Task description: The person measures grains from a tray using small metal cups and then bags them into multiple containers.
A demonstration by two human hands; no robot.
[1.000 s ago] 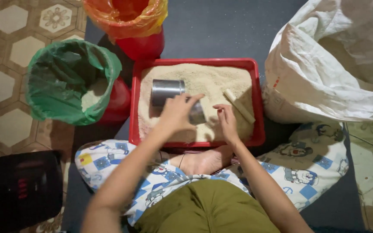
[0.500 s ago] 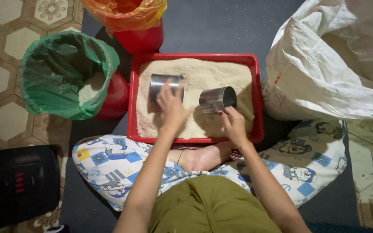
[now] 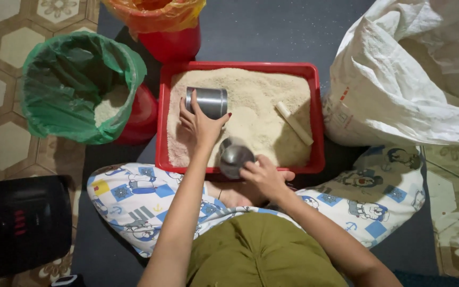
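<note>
Your left hand [image 3: 202, 121] is wrapped around a metal can [image 3: 206, 102] that lies on its side on the pale grain [image 3: 256, 101], in the far left part of the red tray [image 3: 317, 122]. Your fingers curl over the can's near side and your thumb reaches to its right end. Your right hand [image 3: 264, 175] grips a second metal cup [image 3: 235, 157] at the near edge of the tray, just right of your left wrist; the cup is tilted, its rounded bottom facing the camera (its mouth is hidden, so I cannot tell what it contains).

The grain fills most of the tray, heaped higher at the far side. A short pale stick [image 3: 294, 123] lies on the grain toward the right, well apart from both hands.

To the left of the tray stands a red bucket lined with a green bag [image 3: 75, 79], with some pale grain at its bottom. Beyond the tray, a second red bucket carries an orange bag [image 3: 158, 13]. To the right, a large white sack [image 3: 415, 74] leans just beside the tray's wall. You sit cross-legged in patterned trousers [image 3: 134, 196] on a dark mat [image 3: 272, 32]. A black device [image 3: 19, 226] rests near left.
</note>
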